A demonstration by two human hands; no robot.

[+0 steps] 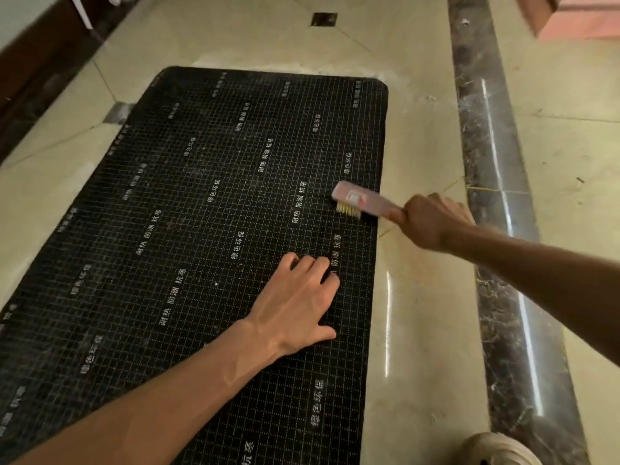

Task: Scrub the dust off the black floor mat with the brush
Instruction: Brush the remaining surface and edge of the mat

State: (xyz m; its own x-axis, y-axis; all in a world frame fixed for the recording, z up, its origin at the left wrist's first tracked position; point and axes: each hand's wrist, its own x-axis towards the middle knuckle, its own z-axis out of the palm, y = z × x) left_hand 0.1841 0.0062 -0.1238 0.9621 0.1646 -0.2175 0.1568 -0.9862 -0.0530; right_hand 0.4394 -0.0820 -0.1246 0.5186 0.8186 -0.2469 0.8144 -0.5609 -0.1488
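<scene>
A black floor mat [188, 229] with a white grid and white printed characters lies flat on the beige tiled floor. My left hand [298, 303] presses flat on the mat near its right edge, fingers spread. My right hand [432, 221] grips the handle of a pink brush [355, 199] with yellowish bristles. The bristles touch the mat close to its right edge, beyond my left hand.
A dark marble strip [493, 209] runs along the floor to the right of the mat. A shoe [496, 448] shows at the bottom right. Dark wood skirting [40, 68] lines the far left. Whitish dust [396, 78] lies on the tiles at the mat's far right corner.
</scene>
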